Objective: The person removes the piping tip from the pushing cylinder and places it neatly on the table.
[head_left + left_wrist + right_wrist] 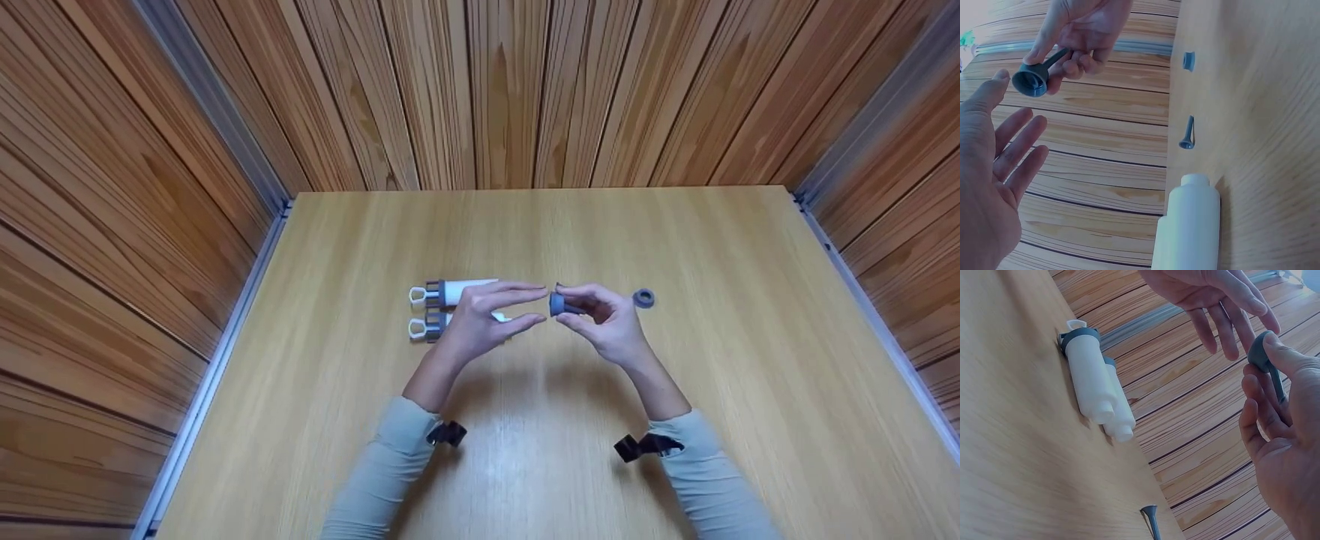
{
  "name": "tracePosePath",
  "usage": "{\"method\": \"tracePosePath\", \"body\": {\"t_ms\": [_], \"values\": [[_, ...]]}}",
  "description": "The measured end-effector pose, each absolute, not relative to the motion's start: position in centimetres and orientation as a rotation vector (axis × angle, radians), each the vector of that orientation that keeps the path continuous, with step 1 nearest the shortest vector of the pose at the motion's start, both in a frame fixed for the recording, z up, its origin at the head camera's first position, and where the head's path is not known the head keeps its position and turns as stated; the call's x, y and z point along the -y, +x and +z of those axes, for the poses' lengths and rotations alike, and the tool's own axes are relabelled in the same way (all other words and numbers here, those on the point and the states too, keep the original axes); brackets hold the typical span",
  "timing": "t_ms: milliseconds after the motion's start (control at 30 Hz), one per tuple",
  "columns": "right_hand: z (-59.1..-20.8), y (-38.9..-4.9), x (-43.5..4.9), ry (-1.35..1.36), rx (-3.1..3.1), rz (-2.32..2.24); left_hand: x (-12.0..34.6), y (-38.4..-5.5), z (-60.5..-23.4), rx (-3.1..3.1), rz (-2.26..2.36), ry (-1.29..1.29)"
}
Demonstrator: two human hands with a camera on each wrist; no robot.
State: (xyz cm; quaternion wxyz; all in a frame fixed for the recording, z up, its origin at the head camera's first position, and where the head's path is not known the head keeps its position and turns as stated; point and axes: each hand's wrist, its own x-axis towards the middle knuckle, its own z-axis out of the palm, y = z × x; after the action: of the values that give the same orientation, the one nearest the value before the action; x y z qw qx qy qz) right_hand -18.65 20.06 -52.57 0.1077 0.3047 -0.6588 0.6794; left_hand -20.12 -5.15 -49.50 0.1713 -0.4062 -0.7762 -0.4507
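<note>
My right hand (613, 324) pinches a blue-grey nozzle (1031, 80) between thumb and fingers. The nozzle has a wide hollow cup at one end and a thin stem, and its cup faces my left hand (480, 319). That left hand holds nothing; its fingers and thumb reach toward the cup, with a small gap between in the head view. Beneath and beyond the left hand, two white bottles (1089, 374) lie side by side on the table, each with a dark collar and a pale loop at its left end. The left hand partly covers the nearer one.
On the wooden table (300, 450), a second blue-grey nozzle (1187, 138) lies near the bottles' narrow necks. A blue-grey ring (643, 298) rests right of my right hand. Wood-plank walls (510, 97) stand at the back and sides.
</note>
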Motion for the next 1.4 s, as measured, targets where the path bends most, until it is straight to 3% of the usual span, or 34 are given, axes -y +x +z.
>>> {"method": "tracePosePath", "body": {"t_ms": [1400], "values": [[-52.25,-18.57,-19.81,0.825,2.001,1.995,4.95,-20.68,-49.66,2.111,-1.552,-1.109]]}}
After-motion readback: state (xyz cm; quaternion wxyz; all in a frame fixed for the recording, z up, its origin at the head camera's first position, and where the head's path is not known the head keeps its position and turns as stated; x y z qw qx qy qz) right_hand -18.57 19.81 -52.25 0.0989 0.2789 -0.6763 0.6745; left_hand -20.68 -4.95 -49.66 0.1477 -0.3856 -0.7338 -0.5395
